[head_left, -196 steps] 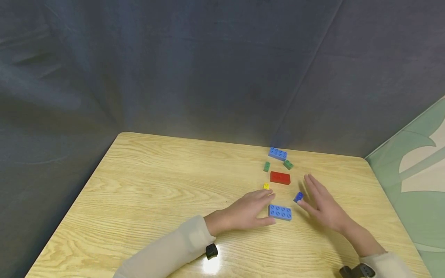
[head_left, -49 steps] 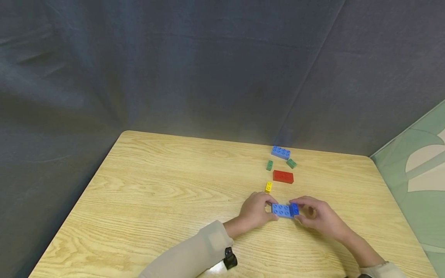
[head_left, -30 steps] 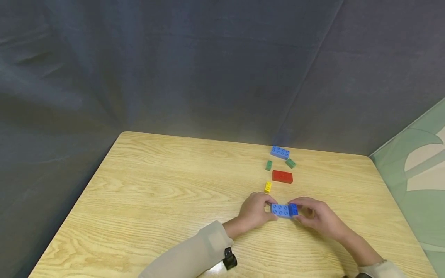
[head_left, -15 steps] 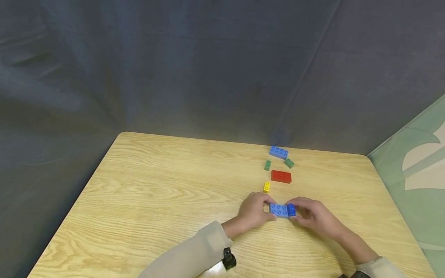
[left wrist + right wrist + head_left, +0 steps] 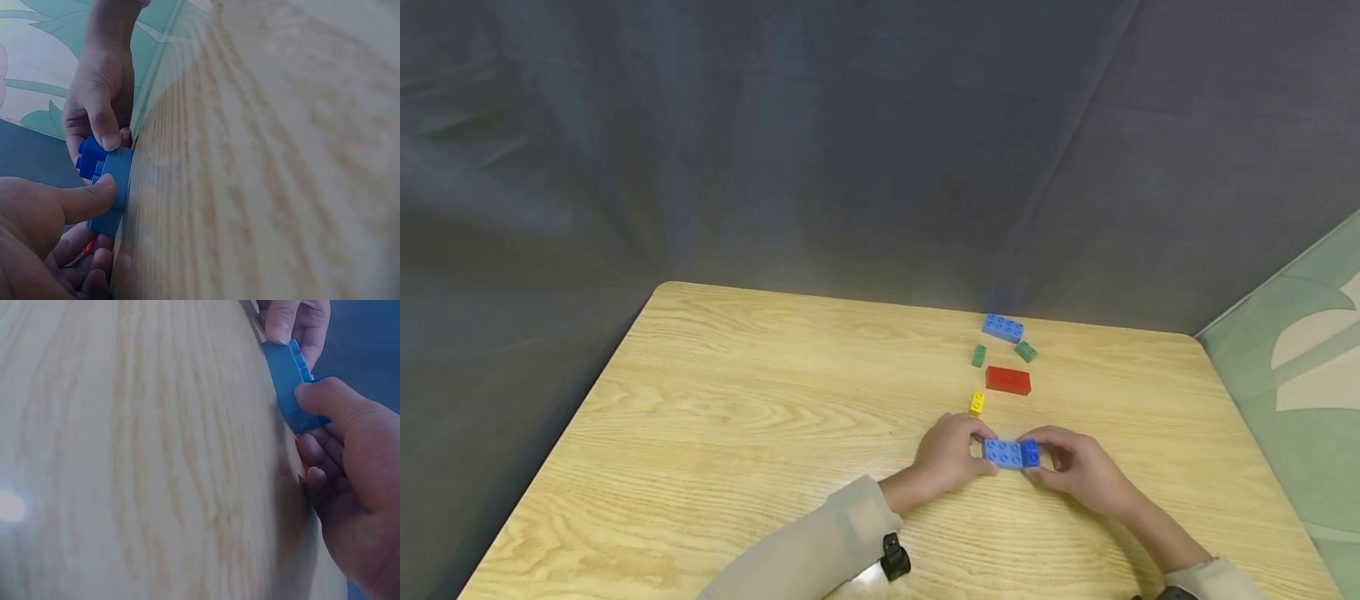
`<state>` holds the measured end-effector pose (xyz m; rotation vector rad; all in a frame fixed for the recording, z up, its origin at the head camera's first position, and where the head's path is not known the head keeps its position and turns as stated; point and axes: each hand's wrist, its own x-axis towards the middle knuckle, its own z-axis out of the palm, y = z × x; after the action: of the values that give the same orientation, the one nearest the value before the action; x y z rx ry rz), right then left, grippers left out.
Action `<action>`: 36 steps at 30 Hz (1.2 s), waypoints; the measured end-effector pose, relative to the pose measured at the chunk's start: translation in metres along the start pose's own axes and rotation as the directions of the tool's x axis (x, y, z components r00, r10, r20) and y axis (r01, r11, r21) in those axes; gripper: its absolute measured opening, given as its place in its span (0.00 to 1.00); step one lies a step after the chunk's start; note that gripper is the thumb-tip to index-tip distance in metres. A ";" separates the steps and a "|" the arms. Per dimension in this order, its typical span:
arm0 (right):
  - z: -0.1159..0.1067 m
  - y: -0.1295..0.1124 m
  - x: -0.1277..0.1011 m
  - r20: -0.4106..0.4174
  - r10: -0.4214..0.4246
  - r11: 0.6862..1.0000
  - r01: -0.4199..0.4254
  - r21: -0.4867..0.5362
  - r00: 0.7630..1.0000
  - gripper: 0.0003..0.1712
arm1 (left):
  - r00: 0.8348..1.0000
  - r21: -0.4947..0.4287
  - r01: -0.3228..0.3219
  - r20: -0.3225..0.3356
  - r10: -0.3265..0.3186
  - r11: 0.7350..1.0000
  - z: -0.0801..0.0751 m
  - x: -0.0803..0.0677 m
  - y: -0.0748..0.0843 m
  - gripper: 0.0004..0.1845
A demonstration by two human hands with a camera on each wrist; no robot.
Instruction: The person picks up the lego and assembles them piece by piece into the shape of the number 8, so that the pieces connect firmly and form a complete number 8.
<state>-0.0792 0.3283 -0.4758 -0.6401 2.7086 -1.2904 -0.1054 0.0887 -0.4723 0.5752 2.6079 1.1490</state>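
Note:
A light blue toy building brick (image 5: 1002, 453) with studs lies on the table. On its right end sits a smaller dark blue brick (image 5: 1030, 453). My left hand (image 5: 946, 454) pinches the light blue brick at its left end, between thumb and fingers. The right hand (image 5: 1086, 471) pinches the dark blue brick, its thumb on the near side. From the left wrist, the dark blue brick (image 5: 90, 153) shows on top of the light blue brick (image 5: 117, 194). In the right wrist view, my right thumb covers part of the stacked end of the light blue brick (image 5: 284, 378).
Beyond the hands lie a yellow brick (image 5: 977, 403), a red brick (image 5: 1008, 381), two small green bricks, one on the left (image 5: 979, 356) and one on the right (image 5: 1026, 351), and another light blue brick (image 5: 1003, 327) near the wooden table's (image 5: 737, 375) far edge.
Earlier both hands were open and the dark blue brick lay apart. It was then taken by my right hand and put on the light blue brick's right end, where it now sits flatter.

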 end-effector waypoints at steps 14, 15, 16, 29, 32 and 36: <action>0.004 0.006 -0.003 -0.044 0.038 0.998 -0.036 0.043 0.998 0.20 | 0.999 -0.029 -0.011 0.042 0.013 1.000 -0.005 0.001 -0.001 0.19; 0.005 0.007 -0.004 -0.047 0.040 0.998 -0.038 0.041 0.998 0.20 | 0.998 -0.038 -0.009 0.056 0.011 0.999 -0.006 0.002 -0.001 0.19; 0.005 0.007 -0.004 -0.050 0.041 0.998 -0.039 0.040 0.998 0.20 | 0.997 -0.052 -0.003 0.072 0.007 0.999 -0.007 0.002 -0.001 0.19; 0.006 0.007 -0.006 -0.061 0.042 0.998 -0.039 0.044 0.997 0.21 | 0.981 -0.256 -0.176 0.038 0.192 0.951 -0.031 0.010 -0.011 0.16; 0.006 0.007 -0.006 -0.058 0.044 0.999 -0.042 0.034 0.997 0.21 | 0.965 -0.278 -0.252 0.003 0.263 0.927 -0.038 0.016 -0.012 0.18; 0.005 0.006 -0.005 -0.052 0.052 0.998 -0.050 0.037 0.997 0.21 | 0.961 -0.292 -0.271 -0.022 0.277 0.917 -0.047 0.027 -0.015 0.21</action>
<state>-0.0752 0.3300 -0.4846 -0.5372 2.7172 -1.3589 -0.1505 0.0613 -0.4537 0.8994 2.3252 1.5705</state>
